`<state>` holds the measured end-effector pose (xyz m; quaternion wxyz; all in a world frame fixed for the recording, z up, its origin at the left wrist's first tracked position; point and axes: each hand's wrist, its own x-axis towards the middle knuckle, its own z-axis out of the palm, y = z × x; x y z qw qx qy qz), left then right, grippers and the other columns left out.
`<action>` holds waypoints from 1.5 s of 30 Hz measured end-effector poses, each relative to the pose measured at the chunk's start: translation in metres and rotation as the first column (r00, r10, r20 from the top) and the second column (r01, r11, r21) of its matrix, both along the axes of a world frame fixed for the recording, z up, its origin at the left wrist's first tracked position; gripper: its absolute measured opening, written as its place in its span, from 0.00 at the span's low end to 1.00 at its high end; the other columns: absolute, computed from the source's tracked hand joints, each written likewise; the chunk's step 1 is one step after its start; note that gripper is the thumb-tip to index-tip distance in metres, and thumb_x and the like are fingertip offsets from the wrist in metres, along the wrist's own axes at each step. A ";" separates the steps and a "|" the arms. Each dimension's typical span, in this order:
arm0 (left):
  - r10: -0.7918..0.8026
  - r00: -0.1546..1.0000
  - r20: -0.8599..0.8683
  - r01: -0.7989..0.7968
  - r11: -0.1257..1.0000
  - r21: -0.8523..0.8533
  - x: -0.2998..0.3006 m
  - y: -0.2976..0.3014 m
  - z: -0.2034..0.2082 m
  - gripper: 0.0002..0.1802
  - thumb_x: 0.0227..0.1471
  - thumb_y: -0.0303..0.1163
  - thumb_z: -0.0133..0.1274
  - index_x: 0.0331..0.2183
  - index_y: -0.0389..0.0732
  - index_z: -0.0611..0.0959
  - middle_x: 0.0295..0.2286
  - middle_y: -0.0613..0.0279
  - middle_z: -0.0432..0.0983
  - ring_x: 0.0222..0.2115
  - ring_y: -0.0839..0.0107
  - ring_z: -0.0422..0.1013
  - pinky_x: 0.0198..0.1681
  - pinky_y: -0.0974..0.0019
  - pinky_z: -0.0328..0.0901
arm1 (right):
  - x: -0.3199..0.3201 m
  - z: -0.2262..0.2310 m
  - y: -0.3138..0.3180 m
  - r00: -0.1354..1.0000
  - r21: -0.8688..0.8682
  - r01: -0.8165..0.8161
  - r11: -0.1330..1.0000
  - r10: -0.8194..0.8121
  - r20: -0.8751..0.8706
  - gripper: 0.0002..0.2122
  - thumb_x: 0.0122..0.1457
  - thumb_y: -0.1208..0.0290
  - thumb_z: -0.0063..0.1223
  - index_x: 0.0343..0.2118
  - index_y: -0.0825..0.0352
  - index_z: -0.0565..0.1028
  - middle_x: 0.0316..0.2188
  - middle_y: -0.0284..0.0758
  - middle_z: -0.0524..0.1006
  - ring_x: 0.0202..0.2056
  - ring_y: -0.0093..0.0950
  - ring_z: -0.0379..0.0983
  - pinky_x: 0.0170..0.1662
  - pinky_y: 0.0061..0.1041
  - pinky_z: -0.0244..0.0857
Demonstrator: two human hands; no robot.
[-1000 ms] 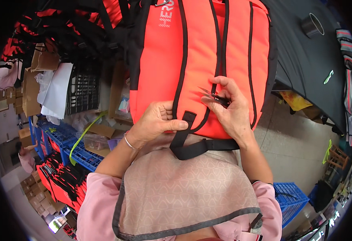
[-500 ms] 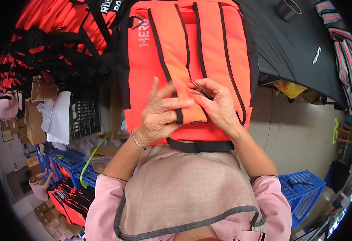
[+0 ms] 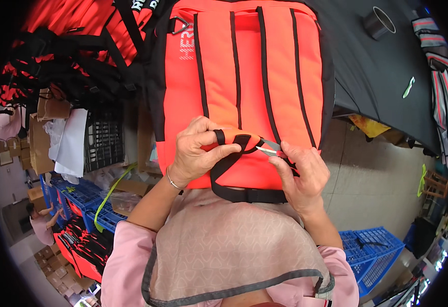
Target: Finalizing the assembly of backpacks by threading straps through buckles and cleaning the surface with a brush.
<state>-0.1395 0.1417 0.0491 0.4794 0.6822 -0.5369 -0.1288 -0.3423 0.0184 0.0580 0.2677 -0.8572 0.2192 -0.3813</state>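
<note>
A bright orange-red backpack (image 3: 252,66) with black trim lies in front of me, its two padded shoulder straps facing up. My left hand (image 3: 195,153) pinches the lower end of the left shoulder strap (image 3: 230,135), turned up so its black webbing shows under the thumb. In my right hand (image 3: 306,176) is a pair of thread snips (image 3: 271,148), blades apart at the strap's edge, close to the left fingertips. A black webbing strap (image 3: 252,195) loops along the bag's bottom edge. Part of the snips is hidden by my right fingers.
At the right, a black-covered table (image 3: 357,61) carries a metal cup (image 3: 379,23), a small pale-green tool (image 3: 408,87) and striped fabric (image 3: 441,87). Blue crates (image 3: 369,256) stand lower right. More red-and-black bags (image 3: 80,51), cartons (image 3: 42,133) and a person (image 3: 44,222) are at the left.
My left hand has closed on the strap end and turned it up. My right hand has moved right and down, and the snips' blades now show spread at the strap's edge.
</note>
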 end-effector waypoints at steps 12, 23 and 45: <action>0.127 0.987 -0.099 -0.112 0.983 0.146 -0.004 -0.009 0.006 0.10 0.44 0.29 0.68 0.24 0.34 0.84 0.18 0.64 0.69 0.20 0.75 0.65 0.23 0.70 0.59 | 0.020 -0.005 -0.014 0.995 -0.341 0.046 0.939 -0.073 -0.067 0.18 0.42 0.67 0.72 0.37 0.66 0.80 0.22 0.29 0.76 0.20 0.24 0.67 0.22 0.22 0.58; 0.163 0.982 -0.095 -0.151 0.981 0.121 -0.006 -0.013 0.008 0.16 0.44 0.32 0.69 0.18 0.32 0.79 0.15 0.61 0.65 0.17 0.72 0.62 0.20 0.66 0.58 | 0.031 -0.017 -0.015 0.996 -0.350 0.053 0.935 -0.075 -0.049 0.17 0.44 0.66 0.72 0.37 0.65 0.80 0.23 0.29 0.76 0.20 0.24 0.68 0.20 0.22 0.56; 0.246 0.891 -0.382 -0.205 0.968 0.143 -0.023 -0.018 -0.004 0.10 0.49 0.30 0.66 0.24 0.32 0.84 0.18 0.63 0.69 0.21 0.76 0.65 0.24 0.71 0.59 | 0.033 -0.008 -0.017 0.986 0.562 0.085 0.823 -0.150 0.070 0.10 0.49 0.76 0.68 0.33 0.71 0.78 0.22 0.37 0.77 0.23 0.26 0.72 0.27 0.21 0.67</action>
